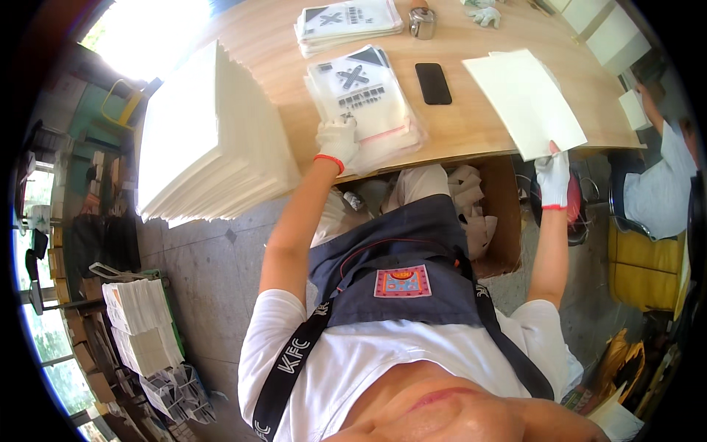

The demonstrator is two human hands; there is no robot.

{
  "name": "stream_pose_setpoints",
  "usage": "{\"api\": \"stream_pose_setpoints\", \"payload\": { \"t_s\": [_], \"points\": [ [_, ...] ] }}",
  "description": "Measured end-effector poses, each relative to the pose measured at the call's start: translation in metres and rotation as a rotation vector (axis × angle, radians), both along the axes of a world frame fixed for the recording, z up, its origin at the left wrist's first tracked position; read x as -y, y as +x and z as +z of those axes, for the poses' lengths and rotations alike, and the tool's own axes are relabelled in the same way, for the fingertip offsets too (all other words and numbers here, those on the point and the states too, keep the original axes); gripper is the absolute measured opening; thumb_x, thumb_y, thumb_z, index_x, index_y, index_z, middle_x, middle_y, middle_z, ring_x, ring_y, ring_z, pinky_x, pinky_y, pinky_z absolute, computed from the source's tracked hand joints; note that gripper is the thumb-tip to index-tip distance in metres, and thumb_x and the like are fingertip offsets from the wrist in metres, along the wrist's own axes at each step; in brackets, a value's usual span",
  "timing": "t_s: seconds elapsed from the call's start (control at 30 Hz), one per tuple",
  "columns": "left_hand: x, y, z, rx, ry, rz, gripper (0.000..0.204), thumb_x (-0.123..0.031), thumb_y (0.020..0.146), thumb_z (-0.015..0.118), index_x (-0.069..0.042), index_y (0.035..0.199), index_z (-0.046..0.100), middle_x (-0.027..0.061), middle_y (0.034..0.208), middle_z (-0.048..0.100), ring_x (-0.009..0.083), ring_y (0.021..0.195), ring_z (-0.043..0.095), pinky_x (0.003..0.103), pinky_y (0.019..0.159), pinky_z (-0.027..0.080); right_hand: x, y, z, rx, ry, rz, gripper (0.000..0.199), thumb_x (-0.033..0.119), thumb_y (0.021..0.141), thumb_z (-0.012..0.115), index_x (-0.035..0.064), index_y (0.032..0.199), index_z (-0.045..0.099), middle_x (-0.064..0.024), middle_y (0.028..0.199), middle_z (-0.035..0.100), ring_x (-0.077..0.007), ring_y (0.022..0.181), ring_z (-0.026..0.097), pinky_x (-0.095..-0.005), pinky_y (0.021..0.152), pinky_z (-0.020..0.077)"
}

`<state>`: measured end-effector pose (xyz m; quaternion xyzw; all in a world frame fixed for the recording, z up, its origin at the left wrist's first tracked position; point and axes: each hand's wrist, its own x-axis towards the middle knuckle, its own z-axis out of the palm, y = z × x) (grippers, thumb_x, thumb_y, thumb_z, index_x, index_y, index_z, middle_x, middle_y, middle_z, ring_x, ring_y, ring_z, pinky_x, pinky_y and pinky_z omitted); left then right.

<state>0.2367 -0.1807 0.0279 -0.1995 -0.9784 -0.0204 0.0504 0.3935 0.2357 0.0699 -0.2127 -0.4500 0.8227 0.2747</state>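
My left hand [338,143], in a white glove with a red cuff, rests at the near left part of a pile of clear printed plastic bags [383,110]. Its fingers are bunched against the top bag. At the right, my gloved right hand [553,175] grips the near corner of a thin stack of white paper sheets [523,99], thumb on top. The sheets lie on the table and reach over its front edge.
A tall stack of white sheets [184,140] stands on the table's left. More bags [347,20], a metal container [423,23], a phone [433,83] and white gloves [484,16] lie farther back. Below is a cardboard box [501,214]. Another person [655,184] sits right.
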Motion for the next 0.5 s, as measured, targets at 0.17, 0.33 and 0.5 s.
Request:
{"api": "stream_pose_setpoints", "payload": {
  "t_s": [0.17, 0.33, 0.5],
  "points": [
    [0.008, -0.018, -0.015, 0.014, 0.044, 0.001, 0.029, -0.021, 0.072, 0.059, -0.017, 0.100, 0.058, 0.0061, 0.104, 0.059, 0.0264, 0.095, 0.058, 0.041, 0.074, 0.049, 0.077, 0.020, 0.008, 0.050, -0.035, 0.417, 0.041, 0.019, 0.083, 0.056, -0.0024, 0.116, 0.047, -0.0116, 0.099, 0.061, -0.0162, 0.078, 0.064, -0.0257, 0.061, 0.0542],
    [0.006, -0.016, -0.013, 0.037, 0.015, -0.005, 0.031, -0.016, 0.072, 0.060, -0.018, 0.102, 0.056, 0.0049, 0.103, 0.058, 0.0260, 0.095, 0.058, 0.039, 0.074, 0.050, 0.135, 0.030, -0.010, 0.129, -0.140, 0.731, 0.050, 0.022, 0.081, 0.059, -0.0044, 0.120, 0.044, -0.0140, 0.104, 0.060, -0.0178, 0.087, 0.063, -0.0276, 0.066, 0.0534],
    [0.008, -0.017, -0.014, -0.013, 0.096, -0.015, 0.020, -0.011, 0.073, 0.054, -0.017, 0.092, 0.057, 0.0020, 0.100, 0.059, 0.0251, 0.094, 0.058, 0.039, 0.072, 0.050, 0.137, 0.036, -0.064, 0.166, -0.317, 0.790, 0.043, 0.017, 0.083, 0.057, -0.0022, 0.118, 0.045, -0.0068, 0.087, 0.062, -0.0060, 0.049, 0.056, -0.0165, 0.035, 0.0394]
  ]
}}
